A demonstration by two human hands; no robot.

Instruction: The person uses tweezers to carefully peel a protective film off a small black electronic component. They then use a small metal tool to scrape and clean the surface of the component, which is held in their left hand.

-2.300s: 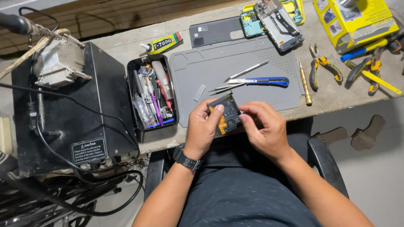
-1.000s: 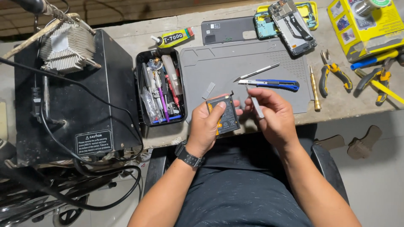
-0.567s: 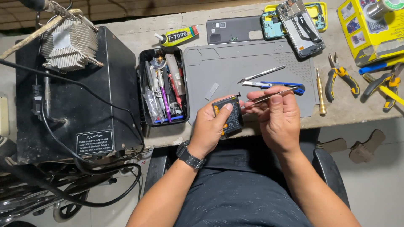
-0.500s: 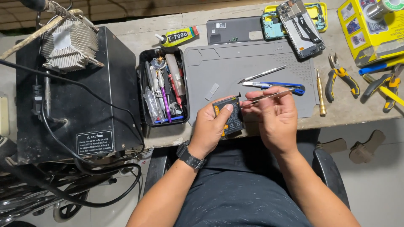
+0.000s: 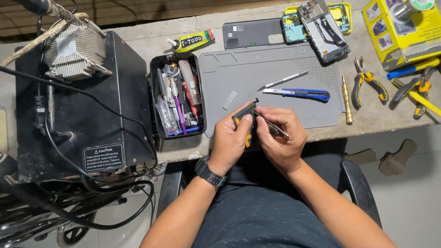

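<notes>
My left hand (image 5: 232,142) grips a small black and orange part (image 5: 242,118) at the near edge of the grey work mat (image 5: 275,73). My right hand (image 5: 281,138) holds thin metal tweezers (image 5: 271,124), with their tip against that part. Both hands are close together above my lap. On the mat behind them lie a blue utility knife (image 5: 298,93) and a slim metal scalpel (image 5: 282,80).
A black tray of small tools (image 5: 177,101) stands left of the mat, next to a large black box (image 5: 82,105) with a metal heat sink and cables. Further back lie a glue tube (image 5: 190,41), a dark phone cover (image 5: 252,33), an opened phone (image 5: 321,23), pliers (image 5: 367,82) and a yellow box (image 5: 404,27).
My right hand picked up the tweezers and brought them to the part held in my left hand. The hands have drawn closer together.
</notes>
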